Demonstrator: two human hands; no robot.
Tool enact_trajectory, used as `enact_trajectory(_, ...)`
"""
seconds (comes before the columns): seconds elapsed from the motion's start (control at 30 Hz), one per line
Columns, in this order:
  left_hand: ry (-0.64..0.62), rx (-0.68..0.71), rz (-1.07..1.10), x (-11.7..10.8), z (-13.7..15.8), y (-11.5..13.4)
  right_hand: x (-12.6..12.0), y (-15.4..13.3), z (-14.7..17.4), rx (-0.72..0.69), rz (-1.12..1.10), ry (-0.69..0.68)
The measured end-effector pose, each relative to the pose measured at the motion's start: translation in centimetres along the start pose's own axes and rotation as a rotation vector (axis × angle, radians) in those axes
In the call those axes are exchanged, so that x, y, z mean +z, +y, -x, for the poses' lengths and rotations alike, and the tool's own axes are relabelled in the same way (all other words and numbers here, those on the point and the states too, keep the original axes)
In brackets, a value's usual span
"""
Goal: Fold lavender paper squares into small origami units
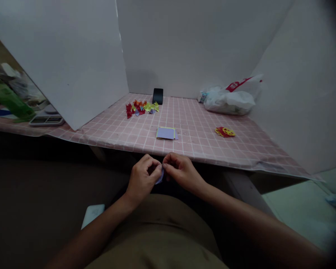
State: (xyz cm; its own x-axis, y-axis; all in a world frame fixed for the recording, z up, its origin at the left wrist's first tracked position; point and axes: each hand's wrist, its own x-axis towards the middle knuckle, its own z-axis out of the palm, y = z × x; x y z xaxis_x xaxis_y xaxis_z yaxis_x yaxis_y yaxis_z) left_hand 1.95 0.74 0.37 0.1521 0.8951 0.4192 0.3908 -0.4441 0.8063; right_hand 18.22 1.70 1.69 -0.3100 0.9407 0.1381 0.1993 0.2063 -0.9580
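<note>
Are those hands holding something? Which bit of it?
A small purple paper: the left hand pinches it near its upper end. The right hand is there too, but whether it grips is unclear.

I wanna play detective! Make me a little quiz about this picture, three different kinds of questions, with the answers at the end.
1. True or false: the white plastic bag lies to the right of the black rectangular object.

2. Pick one. Which of these is closest to the hands?
A) the white plastic bag
B) the stack of paper
C) the black rectangular object

3. Fill in the blank: the left hand and the right hand meet at a small paper piece coloured ____.

Key: 1. True. 2. B. 3. Purple.
</note>
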Motion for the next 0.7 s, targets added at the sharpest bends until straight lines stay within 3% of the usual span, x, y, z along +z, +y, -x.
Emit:
enact_trajectory(0.37, -0.052, 0.021, 0.053, -0.22, 0.06, 0.00, 0.19, 0.16, 0.10, 0.022, 0.000, -0.011)
enact_trajectory(0.7, 0.006, -0.106, 0.127, -0.02, 0.05, 0.01, 0.12, 0.06, 0.12, 0.035, -0.040, -0.018)
